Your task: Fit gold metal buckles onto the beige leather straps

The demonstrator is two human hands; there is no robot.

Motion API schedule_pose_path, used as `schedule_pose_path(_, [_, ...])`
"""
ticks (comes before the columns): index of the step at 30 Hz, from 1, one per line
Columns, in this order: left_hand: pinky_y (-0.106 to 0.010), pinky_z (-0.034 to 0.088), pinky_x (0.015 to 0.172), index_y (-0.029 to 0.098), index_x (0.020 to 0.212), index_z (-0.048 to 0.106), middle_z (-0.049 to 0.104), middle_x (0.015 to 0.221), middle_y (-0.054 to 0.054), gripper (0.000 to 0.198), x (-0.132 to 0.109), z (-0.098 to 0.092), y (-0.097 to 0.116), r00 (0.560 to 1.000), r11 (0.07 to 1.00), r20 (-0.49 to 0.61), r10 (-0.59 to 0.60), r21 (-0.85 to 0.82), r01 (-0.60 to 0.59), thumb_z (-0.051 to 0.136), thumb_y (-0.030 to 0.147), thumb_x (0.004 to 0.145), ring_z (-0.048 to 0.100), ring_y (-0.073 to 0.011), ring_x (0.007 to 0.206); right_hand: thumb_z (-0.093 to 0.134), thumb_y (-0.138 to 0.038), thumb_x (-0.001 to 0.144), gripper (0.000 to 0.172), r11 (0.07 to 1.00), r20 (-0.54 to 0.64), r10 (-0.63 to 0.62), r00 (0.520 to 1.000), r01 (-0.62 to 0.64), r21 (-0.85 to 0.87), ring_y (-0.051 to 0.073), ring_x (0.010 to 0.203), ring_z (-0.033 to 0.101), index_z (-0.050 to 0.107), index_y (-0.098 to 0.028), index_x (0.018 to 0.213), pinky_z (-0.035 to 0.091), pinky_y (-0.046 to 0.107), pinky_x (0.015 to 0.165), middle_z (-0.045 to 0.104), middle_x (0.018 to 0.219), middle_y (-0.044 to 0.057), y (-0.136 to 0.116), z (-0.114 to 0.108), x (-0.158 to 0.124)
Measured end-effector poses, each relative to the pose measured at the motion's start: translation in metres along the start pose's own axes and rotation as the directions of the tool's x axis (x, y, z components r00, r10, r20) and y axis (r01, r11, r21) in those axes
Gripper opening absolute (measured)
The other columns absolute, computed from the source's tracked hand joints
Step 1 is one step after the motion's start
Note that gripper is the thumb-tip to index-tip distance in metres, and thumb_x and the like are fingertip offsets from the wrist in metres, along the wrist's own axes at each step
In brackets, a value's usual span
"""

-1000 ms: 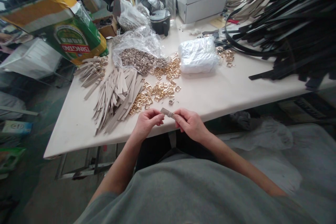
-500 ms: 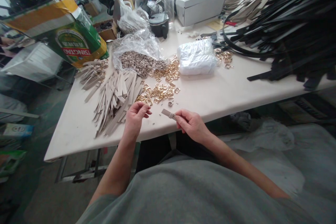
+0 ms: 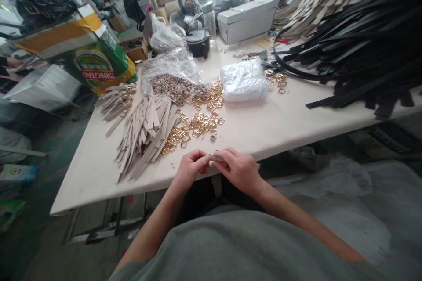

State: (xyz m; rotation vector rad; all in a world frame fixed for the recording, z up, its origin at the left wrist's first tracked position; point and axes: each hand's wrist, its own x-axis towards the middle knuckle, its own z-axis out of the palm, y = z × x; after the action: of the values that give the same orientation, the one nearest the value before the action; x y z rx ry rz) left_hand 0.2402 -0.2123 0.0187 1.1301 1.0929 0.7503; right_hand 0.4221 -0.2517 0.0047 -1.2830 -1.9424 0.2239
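My left hand (image 3: 191,167) and my right hand (image 3: 239,169) meet at the near edge of the white table (image 3: 280,123). Both pinch a short beige strap (image 3: 215,157) between their fingertips; only a small piece of it shows. Just beyond my hands lies a scatter of gold buckles (image 3: 194,125). To their left is a heap of beige straps (image 3: 147,129). A clear bag of small beige loops (image 3: 173,83) sits behind the buckles.
A wrapped white bundle (image 3: 244,81) lies mid-table. Black straps (image 3: 362,52) pile up at the right. A white box (image 3: 247,19), a black pot (image 3: 198,41) and bags stand at the back. A green and yellow carton (image 3: 85,57) leans at the left.
My left hand, which had reached toward the buckles, has come back to the strap in my right hand. Both hands now sit closer together at the table's edge.
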Motion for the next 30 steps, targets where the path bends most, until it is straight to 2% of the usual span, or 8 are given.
schedule_pose_path(6, [-0.021,0.035,0.049,0.016,0.068,0.061,0.056,0.053,0.004,0.029,0.004,0.005,-0.004,0.999,0.997,0.036,0.000,-0.081,0.003,0.074,0.041,0.076,0.046,-0.0074,0.047,0.060,-0.025,0.097,0.010,0.998,-0.073,-0.065,0.995,0.064,-0.006,0.016,0.077,0.068,0.066,-0.019,0.102,0.045,0.025,0.065,0.073,0.093,0.004,0.005,-0.002,0.000])
schedule_pose_path(12, [-0.022,0.039,0.051,0.015,0.069,0.064,0.059,0.056,0.002,0.030,0.008,0.006,0.004,0.996,1.000,0.088,0.017,-0.023,-0.015,0.075,0.042,0.076,0.048,-0.0079,0.048,0.055,-0.020,0.098,0.012,0.994,-0.035,-0.088,0.995,0.090,0.058,0.015,0.071,0.065,0.065,-0.019,0.090,0.044,0.025,0.065,0.069,0.082,0.003,0.011,-0.003,0.004])
schedule_pose_path(14, [-0.022,0.041,0.052,0.015,0.070,0.065,0.061,0.058,0.001,0.030,0.009,-0.004,0.008,0.998,0.999,0.046,0.037,0.033,-0.039,0.074,0.043,0.076,0.050,-0.0087,0.049,0.055,-0.018,0.097,0.013,0.993,-0.024,-0.064,0.998,0.066,0.097,0.015,0.071,0.063,0.064,-0.020,0.087,0.044,0.025,0.065,0.068,0.080,0.003,0.014,-0.004,0.007])
schedule_pose_path(17, [-0.023,0.043,0.053,0.016,0.073,0.066,0.063,0.062,0.001,0.027,0.012,-0.032,0.012,0.974,0.968,-0.150,0.168,0.214,-0.134,0.073,0.042,0.078,0.054,-0.0104,0.052,0.058,-0.019,0.095,0.015,0.991,-0.034,0.009,0.999,-0.004,0.135,0.014,0.067,0.060,0.061,-0.020,0.081,0.043,0.025,0.063,0.063,0.075,0.002,0.023,-0.004,0.010])
schedule_pose_path(19, [-0.025,0.045,0.057,0.018,0.078,0.068,0.065,0.068,0.000,0.022,0.015,-0.052,0.013,0.916,0.882,-0.256,0.310,0.436,-0.177,0.071,0.039,0.080,0.056,-0.0119,0.057,0.059,-0.021,0.094,0.015,0.990,-0.046,0.053,0.998,-0.046,0.133,0.014,0.064,0.058,0.060,-0.020,0.079,0.042,0.026,0.062,0.061,0.073,0.001,0.030,-0.001,0.011])
schedule_pose_path(21, [-0.027,0.048,0.065,0.019,0.083,0.070,0.068,0.077,-0.001,0.015,0.017,-0.067,0.014,0.876,0.720,-0.238,0.419,0.675,-0.161,0.071,0.034,0.081,0.059,-0.0138,0.064,0.059,-0.021,0.093,0.015,0.991,-0.050,0.077,0.996,-0.071,0.111,0.014,0.063,0.057,0.060,-0.021,0.079,0.041,0.026,0.061,0.060,0.072,0.001,0.036,0.002,0.010])
schedule_pose_path(25, [-0.035,0.050,0.081,0.019,0.092,0.072,0.070,0.090,-0.006,0.014,0.024,-0.073,0.015,0.904,0.372,-0.061,0.423,0.922,-0.112,0.071,0.024,0.079,0.063,-0.0205,0.080,0.059,-0.021,0.092,0.013,0.994,-0.057,0.084,0.995,-0.080,0.077,0.015,0.064,0.057,0.061,-0.020,0.080,0.041,0.027,0.062,0.060,0.072,0.001,0.039,0.006,0.008])
schedule_pose_path(30, [-0.038,0.050,0.086,0.018,0.091,0.073,0.072,0.092,-0.010,0.013,0.033,-0.069,0.015,0.917,0.226,-0.001,0.398,0.969,-0.097,0.064,0.023,0.085,0.065,-0.0254,0.089,0.059,-0.021,0.092,0.012,0.995,-0.051,0.076,0.996,-0.072,0.068,0.015,0.064,0.058,0.061,-0.021,0.080,0.042,0.027,0.062,0.059,0.071,0.001,0.039,0.005,0.008])
